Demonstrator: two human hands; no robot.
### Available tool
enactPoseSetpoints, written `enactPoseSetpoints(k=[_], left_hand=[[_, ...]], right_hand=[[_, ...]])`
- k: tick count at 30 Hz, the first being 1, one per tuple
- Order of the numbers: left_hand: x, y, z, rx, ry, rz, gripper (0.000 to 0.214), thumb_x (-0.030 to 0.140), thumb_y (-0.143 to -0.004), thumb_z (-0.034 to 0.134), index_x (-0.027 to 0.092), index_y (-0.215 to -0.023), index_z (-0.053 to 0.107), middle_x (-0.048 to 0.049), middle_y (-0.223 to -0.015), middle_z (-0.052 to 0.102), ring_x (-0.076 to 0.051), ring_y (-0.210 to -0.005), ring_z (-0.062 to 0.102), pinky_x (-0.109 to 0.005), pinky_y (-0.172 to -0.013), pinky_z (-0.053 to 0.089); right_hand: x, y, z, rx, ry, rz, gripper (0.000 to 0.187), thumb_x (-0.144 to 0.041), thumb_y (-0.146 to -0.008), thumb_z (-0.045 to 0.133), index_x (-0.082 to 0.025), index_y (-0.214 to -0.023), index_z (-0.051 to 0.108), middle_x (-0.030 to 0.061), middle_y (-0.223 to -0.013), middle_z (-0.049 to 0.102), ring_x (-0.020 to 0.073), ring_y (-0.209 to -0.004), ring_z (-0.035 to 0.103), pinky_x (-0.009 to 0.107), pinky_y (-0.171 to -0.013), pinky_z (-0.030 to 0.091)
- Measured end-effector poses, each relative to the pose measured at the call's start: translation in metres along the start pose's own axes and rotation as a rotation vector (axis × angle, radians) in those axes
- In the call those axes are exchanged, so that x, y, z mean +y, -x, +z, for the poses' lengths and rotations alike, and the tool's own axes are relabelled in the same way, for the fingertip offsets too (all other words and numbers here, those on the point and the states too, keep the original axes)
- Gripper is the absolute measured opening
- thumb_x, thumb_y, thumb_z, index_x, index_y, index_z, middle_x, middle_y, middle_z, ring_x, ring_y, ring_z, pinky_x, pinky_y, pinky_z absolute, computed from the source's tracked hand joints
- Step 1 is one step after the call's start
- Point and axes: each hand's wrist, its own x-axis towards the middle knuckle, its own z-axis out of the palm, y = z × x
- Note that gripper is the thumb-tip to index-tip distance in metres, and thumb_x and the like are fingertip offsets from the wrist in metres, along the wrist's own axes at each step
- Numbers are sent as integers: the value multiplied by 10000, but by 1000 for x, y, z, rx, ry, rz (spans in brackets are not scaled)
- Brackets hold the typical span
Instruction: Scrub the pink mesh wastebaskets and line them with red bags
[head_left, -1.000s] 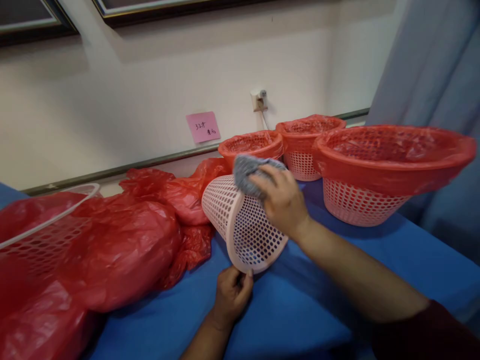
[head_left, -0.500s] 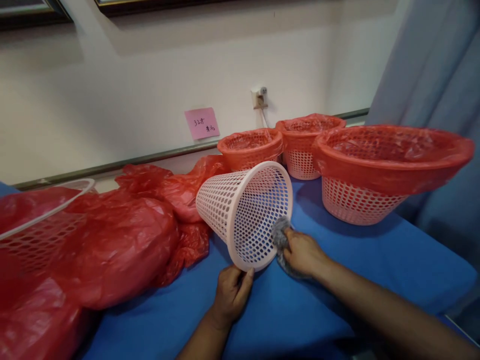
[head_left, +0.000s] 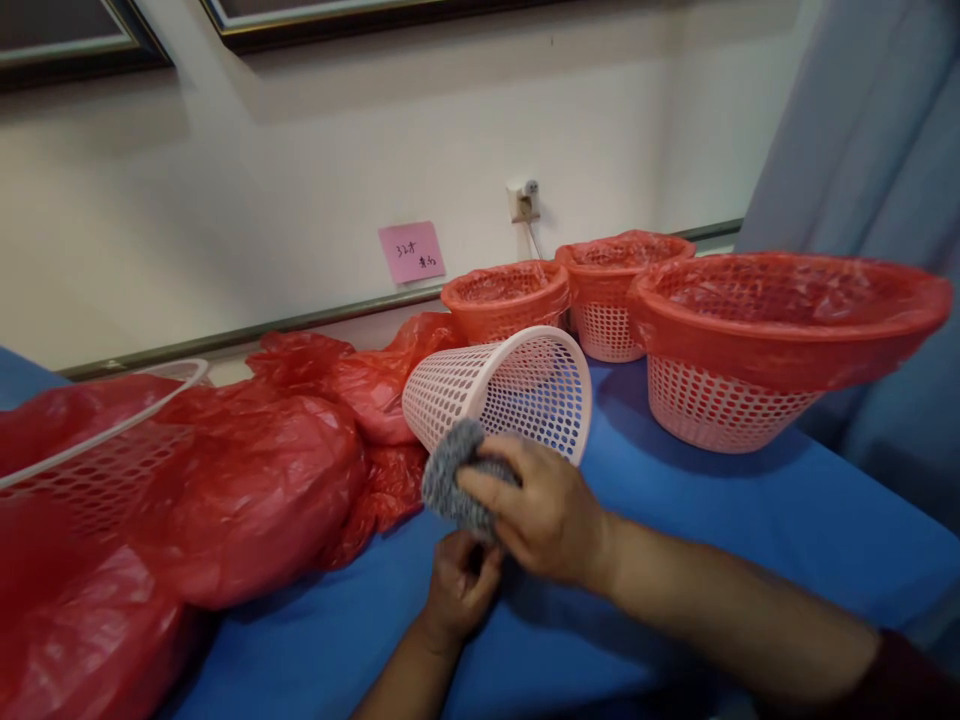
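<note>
A pale pink perforated basket (head_left: 499, 390) lies on its side on the blue table (head_left: 675, 520), its rim toward me. My right hand (head_left: 540, 515) is closed on a grey cloth (head_left: 454, 475) and presses it against the basket's near side, low on the left. My left hand (head_left: 457, 585) sits just below, fingers curled at the basket's lower rim, partly covered by the right hand.
A heap of red plastic bags (head_left: 225, 470) fills the left, with a bag-covered basket (head_left: 90, 460) among them. Three baskets lined with red bags stand at the back right; the largest (head_left: 780, 330) is nearest. A pink note (head_left: 411, 252) and a socket are on the wall.
My right hand moved with the cloth from the basket's top down to its right side, then across to the near left side. The left hand stayed at the rim.
</note>
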Motion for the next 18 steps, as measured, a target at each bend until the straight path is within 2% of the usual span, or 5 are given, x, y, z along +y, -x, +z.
enactPoseSetpoints(k=[4,8,11,14,18], left_hand=[[4,-1,4,-2,-38,31,287,219,-902,599,182,-632,512,65,-524,406,-70,-439,378,-203,-454,307],[3,-3,5,-1,-50,31,265,206,-910,582,182,-658,506,70,-543,393,-65,-443,365,-198,-450,297],[3,-2,4,-16,-54,37,256,214,-923,568,181,-675,516,70,-548,393,-66,-445,365,-197,-448,298],[3,-2,4,-30,-62,48,265,224,-933,559,184,-676,510,67,-546,394,-69,-446,368,-200,-445,297],[3,-1,5,-40,-79,81,280,221,-936,555,188,-666,490,65,-541,397,-72,-445,379,-208,-452,291]], right_hand=[[38,-56,-24,74,322,156,468,-128,-938,503,-267,-1377,584,112,-1434,477,290,-1157,534,458,-980,481],[87,-70,-40,2,512,406,504,-102,-886,528,-239,-1368,587,115,-1388,548,301,-1092,530,459,-951,477],[119,-47,-40,-79,555,618,533,-109,-877,510,-181,-1404,533,140,-1254,632,304,-1094,551,434,-965,461],[139,-8,-30,-181,518,881,516,-143,-899,479,-136,-1415,501,163,-1227,656,296,-1126,589,407,-978,453],[144,36,-12,-232,440,976,499,-134,-869,487,-95,-1363,547,191,-1182,698,295,-1054,665,412,-937,496]])
